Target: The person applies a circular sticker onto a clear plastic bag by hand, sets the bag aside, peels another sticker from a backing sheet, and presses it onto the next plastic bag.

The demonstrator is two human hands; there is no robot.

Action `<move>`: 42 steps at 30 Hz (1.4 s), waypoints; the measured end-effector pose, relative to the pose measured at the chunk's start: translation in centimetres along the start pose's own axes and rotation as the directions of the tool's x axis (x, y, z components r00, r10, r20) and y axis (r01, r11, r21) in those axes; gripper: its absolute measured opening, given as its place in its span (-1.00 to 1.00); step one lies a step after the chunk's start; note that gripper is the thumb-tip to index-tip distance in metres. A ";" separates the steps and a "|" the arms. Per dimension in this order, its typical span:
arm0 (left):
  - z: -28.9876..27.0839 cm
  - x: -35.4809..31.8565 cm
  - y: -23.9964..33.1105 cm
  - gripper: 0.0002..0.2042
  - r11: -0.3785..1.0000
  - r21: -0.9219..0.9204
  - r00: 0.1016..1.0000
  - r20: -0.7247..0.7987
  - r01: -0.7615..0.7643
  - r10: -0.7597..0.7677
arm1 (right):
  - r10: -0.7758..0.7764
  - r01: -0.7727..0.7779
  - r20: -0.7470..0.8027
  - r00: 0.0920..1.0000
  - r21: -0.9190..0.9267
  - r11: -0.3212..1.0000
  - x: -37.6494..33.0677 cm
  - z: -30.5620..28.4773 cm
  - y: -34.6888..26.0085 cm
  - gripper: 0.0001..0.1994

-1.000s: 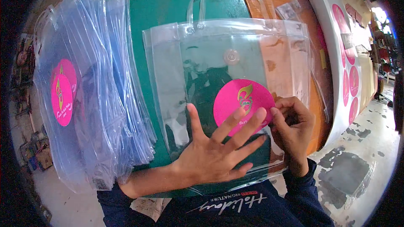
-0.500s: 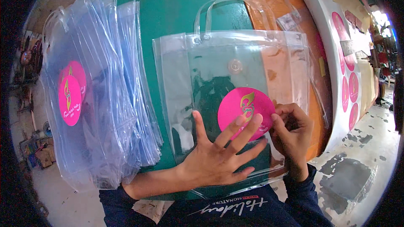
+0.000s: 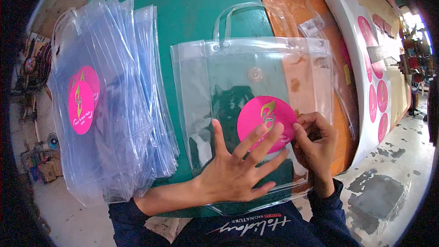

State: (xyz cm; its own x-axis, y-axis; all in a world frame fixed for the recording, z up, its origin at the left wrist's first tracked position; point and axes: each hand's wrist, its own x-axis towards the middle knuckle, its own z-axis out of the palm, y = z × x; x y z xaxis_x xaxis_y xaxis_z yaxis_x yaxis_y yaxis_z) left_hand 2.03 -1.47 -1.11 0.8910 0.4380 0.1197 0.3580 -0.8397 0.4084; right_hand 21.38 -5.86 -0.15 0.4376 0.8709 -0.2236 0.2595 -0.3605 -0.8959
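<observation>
- Little has shifted in the past second except the head camera's view, the clear bag (image 3: 228, 59) now sitting slightly lower in it; both hands keep their places over the bag.
- Round pink sticker (image 3: 250, 118) lies against the bag's near half, nearer than a round snap (image 3: 255, 74); two fingertips of the left hand (image 3: 235, 174) cover its near part.
- Left hand, palm down, has its grip spread wide across the bag; right hand (image 3: 297, 123) has its grip pinching the sticker's right edge between thumb and forefinger.
- Bag lies flat on the green-and-orange bench (image 3: 192, 0), its handle (image 3: 217, 23) pointing to the far side.
- At left, a stack of clear bags (image 3: 109, 123) shows pink stickers; at right, a curling white sheet (image 3: 354, 48) carries more pink circles.
</observation>
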 end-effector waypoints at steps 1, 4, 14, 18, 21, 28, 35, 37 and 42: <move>0.0 0.0 0.0 -0.43 1.000 0.001 1.000 -0.028 -0.008 0.008 | 0.002 -0.002 -0.008 1.000 0.015 1.000 0.0 0.0 0.0 -0.95; 0.1 0.1 0.1 -0.44 0.988 -0.040 0.989 0.036 0.147 -0.146 | -0.009 0.010 -0.019 1.000 0.052 0.999 0.1 0.2 0.2 -0.95; -0.2 0.2 0.3 -0.41 0.986 0.096 0.990 0.006 0.137 -0.139 | 0.017 -0.017 -0.023 1.000 -0.001 1.000 0.0 0.0 0.0 -0.95; -0.2 0.2 0.3 -0.37 0.964 0.141 0.971 0.055 0.225 -0.234 | -0.003 0.003 -0.013 1.000 -0.002 1.000 0.0 0.1 0.1 -0.95; 0.0 0.2 -0.1 -0.34 0.991 0.095 0.993 -0.068 0.098 -0.092 | -0.019 0.019 -0.028 0.999 0.033 0.999 0.0 0.3 0.2 -0.96; -0.5 0.4 0.1 -0.32 0.969 0.130 0.978 -0.029 0.210 -0.208 | -0.026 0.026 -0.015 1.000 0.022 0.999 0.0 0.2 -0.1 -0.95; -1.5 1.2 -0.6 -0.34 0.916 0.220 0.942 -0.063 0.335 -0.329 | -0.003 0.003 -0.014 1.000 0.020 1.000 0.0 0.2 -0.2 -0.95; -1.7 1.4 -0.9 -0.35 0.904 0.243 0.936 -0.075 0.352 -0.345 | -0.030 0.030 -0.018 0.999 0.009 0.999 0.0 0.3 -0.2 -0.94; -1.4 1.7 -1.1 -0.35 0.910 0.225 0.938 -0.087 0.347 -0.336 | -0.035 0.035 -0.030 0.999 -0.002 0.999 0.0 0.3 -0.1 -0.94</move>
State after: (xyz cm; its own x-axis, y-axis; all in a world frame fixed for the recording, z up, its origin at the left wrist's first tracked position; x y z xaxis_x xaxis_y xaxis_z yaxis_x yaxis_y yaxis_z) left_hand 2.75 0.68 -0.13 0.6909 0.7210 0.0535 0.6981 -0.6846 0.2099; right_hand 21.10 -5.68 -0.19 0.4538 0.8726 -0.1804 0.2766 -0.3304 -0.9024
